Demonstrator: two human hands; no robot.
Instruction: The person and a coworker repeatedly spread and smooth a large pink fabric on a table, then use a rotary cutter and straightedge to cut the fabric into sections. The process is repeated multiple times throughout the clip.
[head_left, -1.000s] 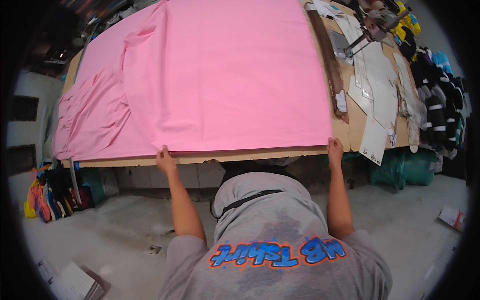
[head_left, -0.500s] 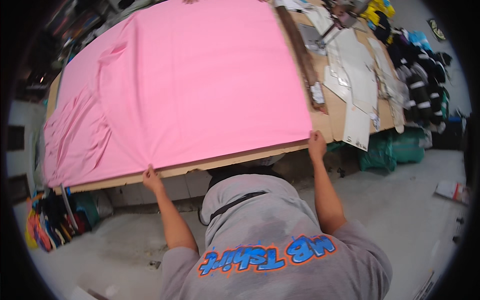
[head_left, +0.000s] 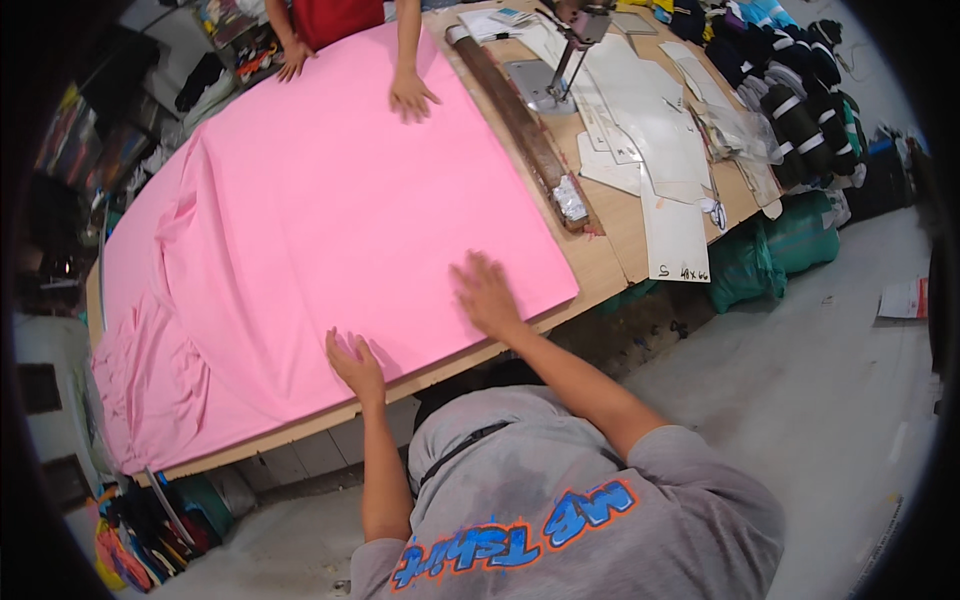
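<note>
Pink fabric [head_left: 350, 210] covers most of the table, smooth in the middle and right, bunched in folds at the near left. My left hand [head_left: 356, 366] rests on the cloth close to the table's near edge, fingers stretched out. Farther right, my right hand [head_left: 485, 295] lies spread over the fabric, slightly blurred, near its right corner. Neither hand holds anything. Across the table a co-worker in red has one hand [head_left: 411, 95] flat on the cloth near its far right edge and the other hand [head_left: 294, 60] at its far edge.
A long brown bar [head_left: 520, 130] lies beside the fabric's right edge. Beyond it are a cutting machine [head_left: 560, 80], white paper patterns [head_left: 655, 130] and scissors [head_left: 718, 213]. Green bags [head_left: 790, 245] stand below the table's right end. Rolled dark cloth [head_left: 805, 120] is piled at the right.
Both my hands have let go of the fabric's near edge and now lie open on top of it, the right moved inward. The co-worker's arms have come into view.
</note>
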